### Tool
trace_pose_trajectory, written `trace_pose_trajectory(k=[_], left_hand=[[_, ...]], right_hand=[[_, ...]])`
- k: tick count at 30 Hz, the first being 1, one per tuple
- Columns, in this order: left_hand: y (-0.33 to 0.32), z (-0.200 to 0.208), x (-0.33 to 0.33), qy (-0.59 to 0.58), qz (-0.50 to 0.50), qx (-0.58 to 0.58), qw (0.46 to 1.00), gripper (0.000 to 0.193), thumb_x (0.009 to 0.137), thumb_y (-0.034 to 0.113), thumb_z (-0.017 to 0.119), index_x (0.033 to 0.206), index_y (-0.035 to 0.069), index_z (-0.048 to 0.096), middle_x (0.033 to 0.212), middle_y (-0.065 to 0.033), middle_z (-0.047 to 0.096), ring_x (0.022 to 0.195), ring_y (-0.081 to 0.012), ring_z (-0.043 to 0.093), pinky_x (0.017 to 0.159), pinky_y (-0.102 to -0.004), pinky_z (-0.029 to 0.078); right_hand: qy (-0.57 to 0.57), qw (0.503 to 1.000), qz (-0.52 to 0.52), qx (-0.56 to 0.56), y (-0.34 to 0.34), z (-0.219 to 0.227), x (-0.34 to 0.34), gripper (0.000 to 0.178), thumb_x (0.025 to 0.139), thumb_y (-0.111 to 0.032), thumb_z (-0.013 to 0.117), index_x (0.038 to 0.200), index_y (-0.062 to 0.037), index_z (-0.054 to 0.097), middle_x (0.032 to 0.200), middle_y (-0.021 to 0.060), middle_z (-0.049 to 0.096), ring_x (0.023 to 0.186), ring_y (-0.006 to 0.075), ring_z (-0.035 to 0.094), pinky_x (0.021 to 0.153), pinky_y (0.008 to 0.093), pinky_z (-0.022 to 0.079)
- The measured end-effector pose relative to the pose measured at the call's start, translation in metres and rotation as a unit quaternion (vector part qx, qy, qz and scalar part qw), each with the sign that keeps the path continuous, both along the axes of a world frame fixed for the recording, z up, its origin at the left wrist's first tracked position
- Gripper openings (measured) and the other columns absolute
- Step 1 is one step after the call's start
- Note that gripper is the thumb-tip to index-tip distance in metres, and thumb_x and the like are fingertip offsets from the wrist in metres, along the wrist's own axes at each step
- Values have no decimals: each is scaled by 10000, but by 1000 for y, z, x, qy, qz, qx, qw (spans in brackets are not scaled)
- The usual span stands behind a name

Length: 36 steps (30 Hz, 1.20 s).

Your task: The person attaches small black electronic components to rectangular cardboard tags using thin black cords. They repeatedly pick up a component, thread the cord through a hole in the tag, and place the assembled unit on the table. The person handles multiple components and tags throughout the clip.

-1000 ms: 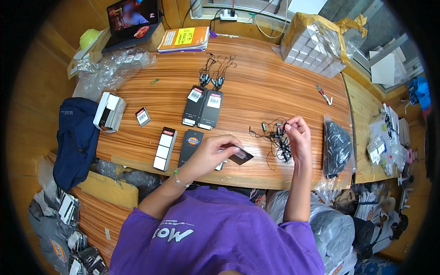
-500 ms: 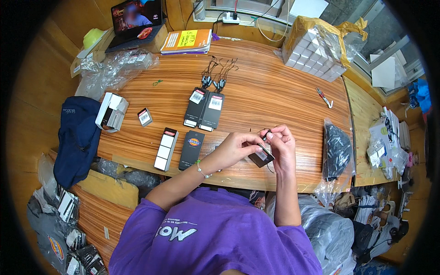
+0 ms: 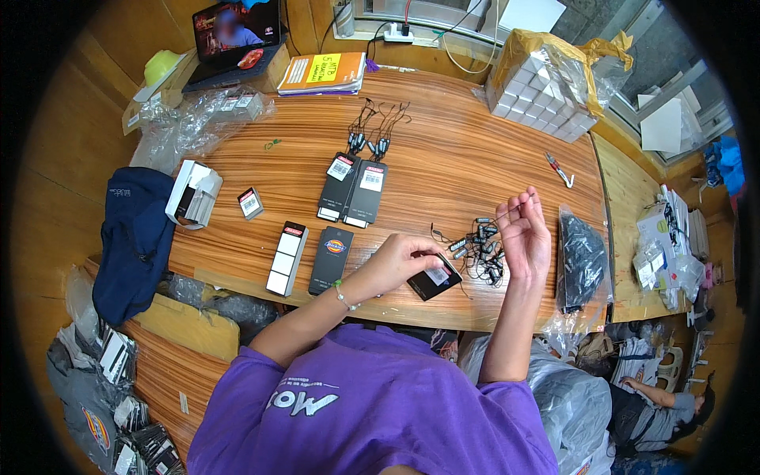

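Near the table (image 3: 443, 170) edge, the left hand (image 3: 400, 261) pinches a black tag (image 3: 434, 278), its long axis running near-left to far-right. Just right, the right hand (image 3: 522, 233) is raised, fingertips pinching a thin string (image 3: 507, 212) above the pile of cord fasteners (image 3: 479, 249).

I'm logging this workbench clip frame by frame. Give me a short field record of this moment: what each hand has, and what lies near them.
Left hand: pinches a black hang tag with a white label, low over the wooden table
Right hand: raised, fingers pinching a thin black string
Between the hands: a pile of black string fasteners
Farther back: a pair of black tags side by side, strung fasteners above them
Right of right hand: a clear bag of dark items
Near table edge: a black-and-white strip tag
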<state>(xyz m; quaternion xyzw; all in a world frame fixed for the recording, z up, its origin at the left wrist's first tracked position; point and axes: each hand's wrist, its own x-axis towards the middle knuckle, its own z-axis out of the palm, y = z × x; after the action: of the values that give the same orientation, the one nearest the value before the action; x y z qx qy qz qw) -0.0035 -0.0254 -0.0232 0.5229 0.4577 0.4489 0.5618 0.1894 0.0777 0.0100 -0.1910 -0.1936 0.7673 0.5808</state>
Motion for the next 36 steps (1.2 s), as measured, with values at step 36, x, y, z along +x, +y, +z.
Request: trace_pose_trajectory(k=[36], left_hand=[[6,46,-22,135,216,168,952,97,729,44,708,786,-20,662,702,-55,623,635,-87,562,557,-213,440]], right_hand=[[-563,763,-69,312,-57,-4,-76,74,790,-26,607,745,21,571,644,105,571,547,154,533,510,267,427]])
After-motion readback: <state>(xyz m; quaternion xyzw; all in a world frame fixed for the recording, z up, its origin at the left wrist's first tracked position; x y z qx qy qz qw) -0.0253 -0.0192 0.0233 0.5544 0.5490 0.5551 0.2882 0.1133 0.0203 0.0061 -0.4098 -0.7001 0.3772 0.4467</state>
